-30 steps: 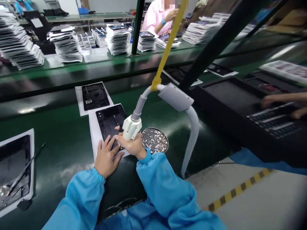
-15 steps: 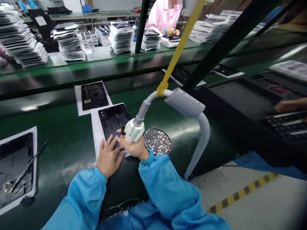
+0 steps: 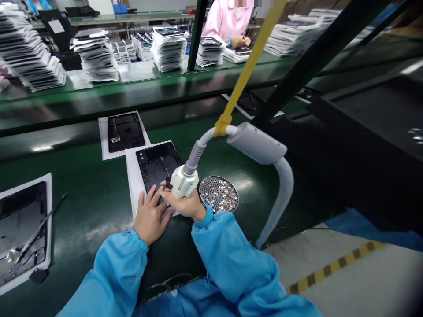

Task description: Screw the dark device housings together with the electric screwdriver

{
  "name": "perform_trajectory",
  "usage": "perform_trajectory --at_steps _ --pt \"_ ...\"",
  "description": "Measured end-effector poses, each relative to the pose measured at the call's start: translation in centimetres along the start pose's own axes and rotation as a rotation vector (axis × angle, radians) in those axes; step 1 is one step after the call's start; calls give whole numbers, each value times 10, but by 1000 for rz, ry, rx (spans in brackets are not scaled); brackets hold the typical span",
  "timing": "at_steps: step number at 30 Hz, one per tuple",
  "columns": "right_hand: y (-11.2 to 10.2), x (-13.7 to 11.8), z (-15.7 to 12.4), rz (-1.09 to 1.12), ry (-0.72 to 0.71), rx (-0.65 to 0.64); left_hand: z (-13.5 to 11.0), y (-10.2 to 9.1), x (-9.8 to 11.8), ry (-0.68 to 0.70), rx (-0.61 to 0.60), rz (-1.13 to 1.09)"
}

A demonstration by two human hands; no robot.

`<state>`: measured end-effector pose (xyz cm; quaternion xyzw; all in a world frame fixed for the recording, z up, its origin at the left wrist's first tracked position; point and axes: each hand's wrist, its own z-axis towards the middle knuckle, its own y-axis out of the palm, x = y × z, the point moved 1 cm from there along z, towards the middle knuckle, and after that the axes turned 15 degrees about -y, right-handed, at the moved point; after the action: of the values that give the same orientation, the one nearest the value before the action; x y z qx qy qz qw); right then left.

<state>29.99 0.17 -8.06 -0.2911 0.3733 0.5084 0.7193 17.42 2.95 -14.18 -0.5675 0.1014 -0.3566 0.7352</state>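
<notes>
A black tablet-like housing lies on a white sheet before me. My left hand rests on its near end, fingers spread and flat. My right hand is wrapped round a pale, cable-fed tool that looks like an electric screwdriver, upright over the housing. The tool's tip is hidden by my hands. Just right of my right hand sits a round perforated dish with many small shiny metal pieces.
A yellow strap holds up the tool's grey tube. More housings lie to the left and behind. A large black tray is at right. Paper-layered stacks and a person in pink are across the line.
My hands and the tool hold nearly the same place. At the right, another person's hand has left the view and the black tray's contents are mostly out of sight.
</notes>
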Motion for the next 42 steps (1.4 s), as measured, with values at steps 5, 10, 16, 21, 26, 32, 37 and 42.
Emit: perform_trajectory --at_steps 5,10,16,21,26,32,37,42 --pt "0 3 -2 38 30 -13 0 0 0 -8 -9 -6" --pt "0 0 -4 64 65 -11 -2 -1 1 -35 -55 -29" --pt "-2 1 -4 105 85 -26 -2 0 1 -46 -89 -68" --pt "-2 4 -3 65 80 9 -2 1 1 -32 -69 -42" --pt "-1 8 1 138 108 15 2 -4 1 -35 -79 -23" --pt "-13 -3 9 203 56 -62 -5 -6 -1 -35 -41 21" --pt "-36 -13 10 4 -10 100 -23 -13 -25 -47 122 -83" --pt "-42 -15 9 -141 -43 162 -12 -42 -55 -921 55 -290"
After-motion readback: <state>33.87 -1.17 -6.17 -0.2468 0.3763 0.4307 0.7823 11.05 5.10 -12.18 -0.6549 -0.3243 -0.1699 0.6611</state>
